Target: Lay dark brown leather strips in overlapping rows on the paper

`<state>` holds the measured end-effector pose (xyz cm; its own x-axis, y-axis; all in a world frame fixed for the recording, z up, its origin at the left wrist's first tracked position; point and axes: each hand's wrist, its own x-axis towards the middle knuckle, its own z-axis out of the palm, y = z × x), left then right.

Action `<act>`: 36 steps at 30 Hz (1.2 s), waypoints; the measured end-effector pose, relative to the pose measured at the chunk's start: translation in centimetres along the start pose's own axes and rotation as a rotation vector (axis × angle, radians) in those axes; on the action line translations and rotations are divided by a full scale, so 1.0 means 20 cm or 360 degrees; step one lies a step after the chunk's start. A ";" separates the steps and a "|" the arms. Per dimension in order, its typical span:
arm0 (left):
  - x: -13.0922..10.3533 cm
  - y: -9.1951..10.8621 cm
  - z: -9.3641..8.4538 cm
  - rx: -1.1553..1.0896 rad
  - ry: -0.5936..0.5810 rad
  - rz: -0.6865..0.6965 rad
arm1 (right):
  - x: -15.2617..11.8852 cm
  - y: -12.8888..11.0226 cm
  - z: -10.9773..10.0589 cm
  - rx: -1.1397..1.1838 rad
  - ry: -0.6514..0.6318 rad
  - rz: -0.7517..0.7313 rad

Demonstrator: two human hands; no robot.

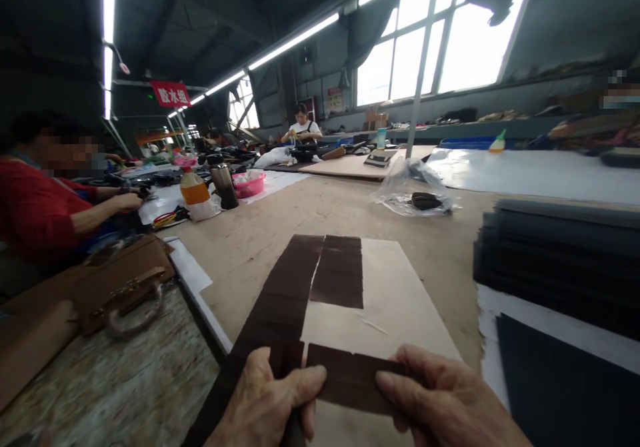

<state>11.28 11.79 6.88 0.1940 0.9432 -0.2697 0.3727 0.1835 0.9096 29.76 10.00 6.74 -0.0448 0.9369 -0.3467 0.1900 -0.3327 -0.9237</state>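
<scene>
A dark brown strip (353,377) is stretched between my two hands, low in the view. My left hand (273,393) pinches its left end, thumb on top, and a dark item I cannot make out shows beneath that hand. My right hand (443,397) pinches the strip's right end between thumb and fingers. Under the hands lies a pale sheet (400,287). A long dark brown piece (280,300) covers its left side, and a smaller dark brown piece (340,270) lies beside it at the top, a thin gap between them.
Dark sheets (550,260) are stacked at the right. A plastic bag (415,190), a bottle (194,190), a flask (225,183) and a pink basin (250,183) stand farther back. A brown bag (125,287) lies left, near a person in red (40,200).
</scene>
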 end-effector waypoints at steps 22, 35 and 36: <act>0.39 -0.05 -0.16 0.0462 0.0070 0.0177 | 0.56 -0.04 0.01 -0.0218 0.0215 0.0195; 0.40 -0.05 -0.14 0.0905 0.0120 0.0491 | 0.59 -0.02 0.03 -0.0285 0.0243 0.0239; 0.41 -0.06 -0.13 0.0932 0.0113 0.0544 | 0.59 -0.02 0.03 -0.0295 0.0246 0.0233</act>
<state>10.03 19.97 4.44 0.3358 0.9410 0.0419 0.7345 -0.2894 0.6139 28.60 21.19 2.97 0.1439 0.8904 -0.4318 0.3601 -0.4535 -0.8153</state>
